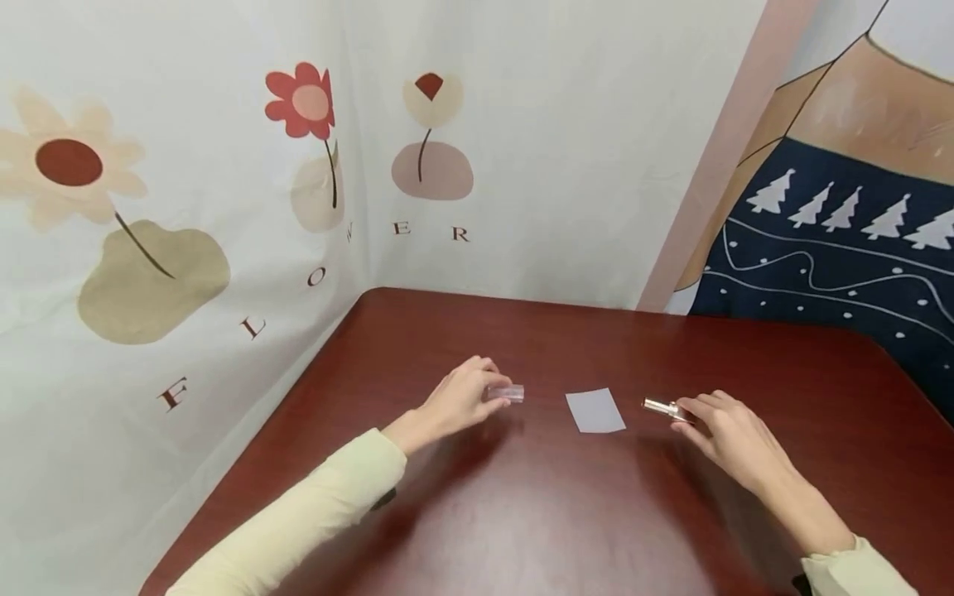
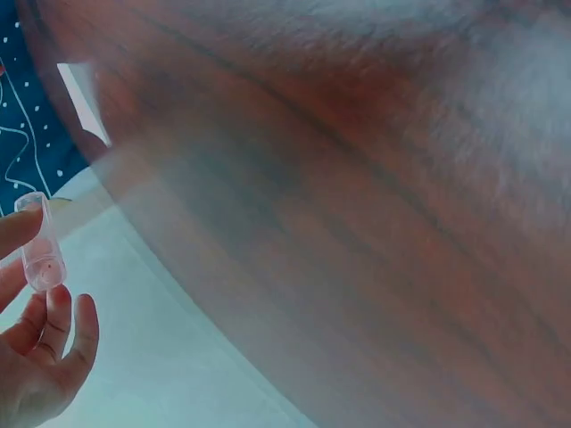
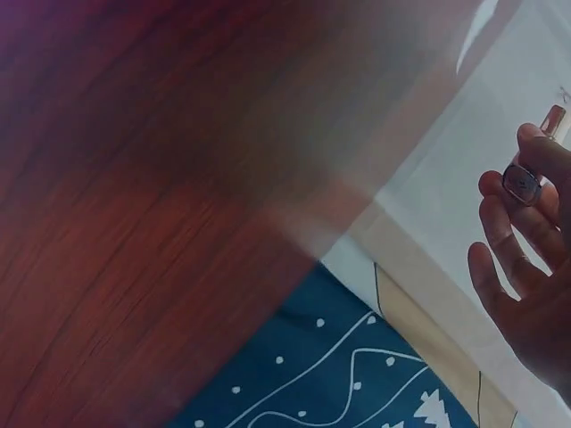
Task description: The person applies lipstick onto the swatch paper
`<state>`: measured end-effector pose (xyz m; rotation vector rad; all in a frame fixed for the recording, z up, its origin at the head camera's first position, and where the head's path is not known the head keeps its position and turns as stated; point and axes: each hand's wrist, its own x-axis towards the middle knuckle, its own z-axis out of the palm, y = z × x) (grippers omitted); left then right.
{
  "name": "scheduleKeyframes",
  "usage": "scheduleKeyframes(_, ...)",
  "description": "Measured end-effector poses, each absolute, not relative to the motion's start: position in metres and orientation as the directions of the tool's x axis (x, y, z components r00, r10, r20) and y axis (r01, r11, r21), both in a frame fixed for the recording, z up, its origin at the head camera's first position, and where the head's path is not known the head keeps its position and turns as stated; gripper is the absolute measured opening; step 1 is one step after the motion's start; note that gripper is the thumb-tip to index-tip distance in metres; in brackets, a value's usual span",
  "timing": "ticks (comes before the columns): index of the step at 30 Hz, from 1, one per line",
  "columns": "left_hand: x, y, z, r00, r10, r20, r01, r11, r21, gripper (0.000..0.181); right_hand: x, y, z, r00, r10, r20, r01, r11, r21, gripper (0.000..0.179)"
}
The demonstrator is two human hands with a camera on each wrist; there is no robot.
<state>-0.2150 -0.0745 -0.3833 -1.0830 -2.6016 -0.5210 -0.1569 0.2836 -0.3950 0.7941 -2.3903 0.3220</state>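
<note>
My left hand pinches a clear, faintly pink cap between thumb and fingers, left of a small white paper square. In the left wrist view the see-through cap shows its hollow body, with the other fingers loosely bent below it. On the paper's right, my right hand grips a lipstick by its dark base, the shiny metal end pointing left toward the paper. The right wrist view shows the lipstick's dark square base end between thumb and fingers. Both hands are above the table.
A reddish-brown wooden table lies under both hands. Behind it and along its left side hangs a white cloth printed with flowers and letters. At the back right is a dark blue cloth with white trees.
</note>
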Motion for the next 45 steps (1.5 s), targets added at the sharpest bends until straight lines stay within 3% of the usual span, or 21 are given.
scheduleKeyframes(10, -0.216, -0.067, -0.384, -0.691, 0.564, 0.452, 0.707, 0.658, 0.259, 0.019, -0.163, 0.278, -0.398, -0.622, -0.464, 0.63, -0.629, 0.776, -0.05, 0.026)
scheduleKeyframes(17, -0.234, -0.067, -0.37, -0.756, 0.501, 0.421, 0.653, 0.614, 0.442, 0.02, -0.16, 0.287, -0.39, -0.655, -0.436, 0.617, -0.593, 0.803, -0.062, 0.028)
scheduleKeyframes(24, -0.24, -0.06, -0.389, -0.805, 0.508, 0.306, 0.581, 0.572, 0.58, 0.023, -0.151, 0.287, -0.398, -0.731, -0.382, 0.565, -0.546, 0.825, -0.147, 0.027)
scheduleKeyframes(30, -0.225, -0.068, -0.426, -0.785, 0.602, 0.143, 0.545, 0.562, 0.623, 0.024, -0.134, 0.276, -0.42, -0.82, -0.34, 0.46, -0.481, 0.845, -0.233, 0.026)
scheduleKeyframes(35, -0.221, -0.074, -0.435, -0.774, 0.609, 0.173, 0.57, 0.55, 0.611, 0.026, -0.135, 0.271, -0.418, -0.855, -0.336, 0.394, -0.456, 0.848, -0.268, 0.024)
scheduleKeyframes(40, -0.228, -0.071, -0.427, -0.772, 0.602, 0.205, 0.58, 0.535, 0.614, 0.024, -0.142, 0.274, -0.405, -0.837, -0.34, 0.428, -0.474, 0.843, -0.256, 0.025)
scheduleKeyframes(45, -0.24, -0.071, -0.418, -0.779, 0.595, 0.198, 0.572, 0.546, 0.612, 0.025, -0.153, 0.278, -0.393, -0.753, -0.405, 0.518, -0.544, 0.827, -0.145, 0.024)
